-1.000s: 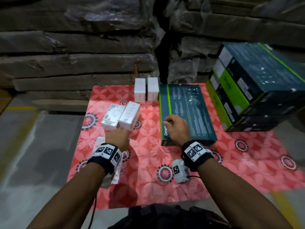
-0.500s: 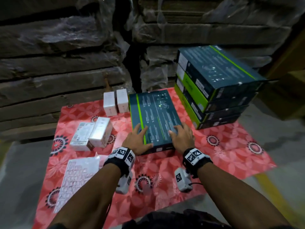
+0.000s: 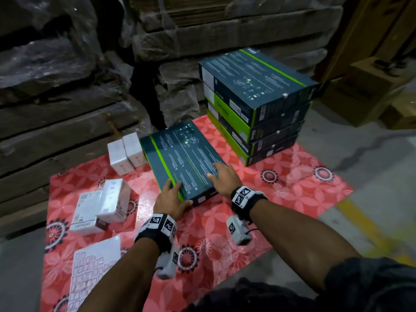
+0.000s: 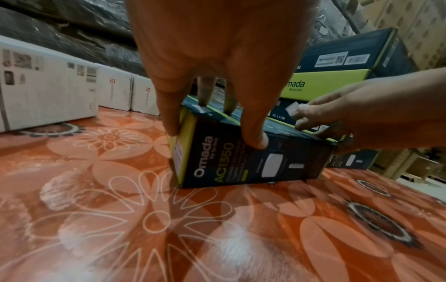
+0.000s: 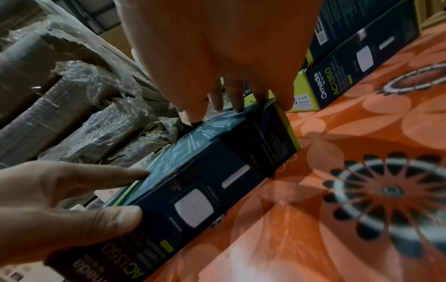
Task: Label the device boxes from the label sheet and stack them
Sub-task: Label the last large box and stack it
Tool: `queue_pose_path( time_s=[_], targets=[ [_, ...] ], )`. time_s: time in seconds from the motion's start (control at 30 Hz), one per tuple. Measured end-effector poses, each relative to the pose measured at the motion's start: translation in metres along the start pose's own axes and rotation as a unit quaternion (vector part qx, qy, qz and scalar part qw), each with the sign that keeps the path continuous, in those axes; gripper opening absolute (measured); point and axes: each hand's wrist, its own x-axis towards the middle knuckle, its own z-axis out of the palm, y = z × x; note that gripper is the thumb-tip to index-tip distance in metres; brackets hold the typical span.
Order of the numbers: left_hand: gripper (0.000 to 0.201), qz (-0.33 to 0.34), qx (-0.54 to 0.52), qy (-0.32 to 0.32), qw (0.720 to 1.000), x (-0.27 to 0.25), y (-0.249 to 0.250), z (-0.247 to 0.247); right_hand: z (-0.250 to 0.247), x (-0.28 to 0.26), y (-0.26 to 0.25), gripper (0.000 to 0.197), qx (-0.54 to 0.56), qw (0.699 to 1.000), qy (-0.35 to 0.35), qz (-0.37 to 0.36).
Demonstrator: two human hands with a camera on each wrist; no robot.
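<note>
Now both hands, left hand (image 3: 172, 200) and right hand (image 3: 222, 177), fingers spread, gripping the dark device box (image 3: 182, 159).

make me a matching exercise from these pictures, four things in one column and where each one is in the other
Things:
1. flat dark box
2. label sheet
3. stack of dark boxes
4. two upright white boxes

Places:
A. far right of the red mat
B. under both hands, mid mat
C. near left corner of the mat
D. just left of the flat dark box, at the mat's far edge

Pairs: 1-B, 2-C, 3-A, 4-D
</note>
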Motion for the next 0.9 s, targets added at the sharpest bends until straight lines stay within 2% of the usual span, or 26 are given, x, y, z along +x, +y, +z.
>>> queue_pose_path(
  time_s=[0.1, 0.2, 0.27, 0.37, 0.67, 0.9],
  targets=[
    [0.070, -0.013, 0.054, 0.002, 0.998, 0.003, 0.005, 0.000, -0.006, 0.004, -0.002, 0.051, -0.021, 1.000, -0.012, -0.013],
    [0.056, 0.033, 0.124, 0.038, 0.991, 0.004, 0.008, -0.003, -0.002, -0.002, 0.002, 0.039, -0.038, 0.997, 0.014, -0.068],
    [0.039, 0.078, 0.118, 0.048, 0.989, 0.005, 0.012, -0.006, 0.003, -0.008, 0.004, 0.028, -0.042, 0.991, 0.031, -0.120],
    [0.021, 0.075, 0.079, 0.030, 0.994, 0.003, 0.020, -0.009, 0.007, -0.018, 0.003, 0.021, -0.063, 0.983, 0.048, -0.168],
    [0.016, 0.048, 0.073, 0.036, 0.996, -0.004, 0.025, -0.010, 0.017, -0.023, 0.004, 0.013, -0.078, 0.975, 0.044, -0.206],
    [0.016, 0.058, 0.087, 0.039, 0.994, -0.006, 0.026, -0.010, 0.022, -0.023, 0.005, 0.011, -0.091, 0.969, 0.064, -0.223]
  ],
)
